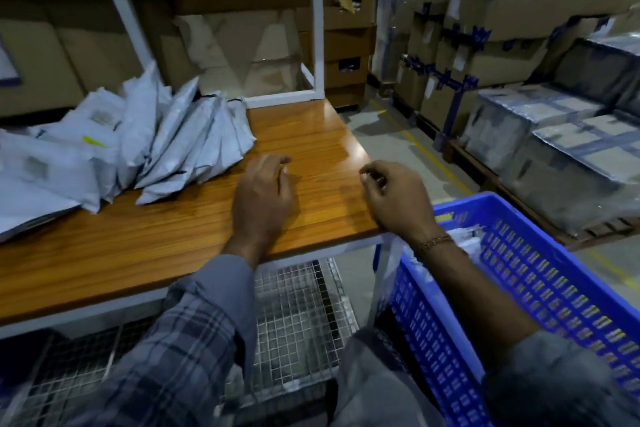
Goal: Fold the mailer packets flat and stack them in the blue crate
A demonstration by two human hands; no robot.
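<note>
Both hands are empty and apart, fingers loosely curled. The left hand [263,191] hovers over the bare surface [173,236]; the right hand [394,198] hangs above the surface's near corner. Mailer packets [166,142] lie heaped left of the left hand, awaiting folding. The blue crate [540,263] sits beneath the right forearm, within easy reach, white packets inside.

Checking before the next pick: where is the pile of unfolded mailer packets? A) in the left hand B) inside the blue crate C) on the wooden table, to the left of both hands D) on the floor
C: the mailer packets lie heaped on the wooden table, left of both empty hands.
</note>
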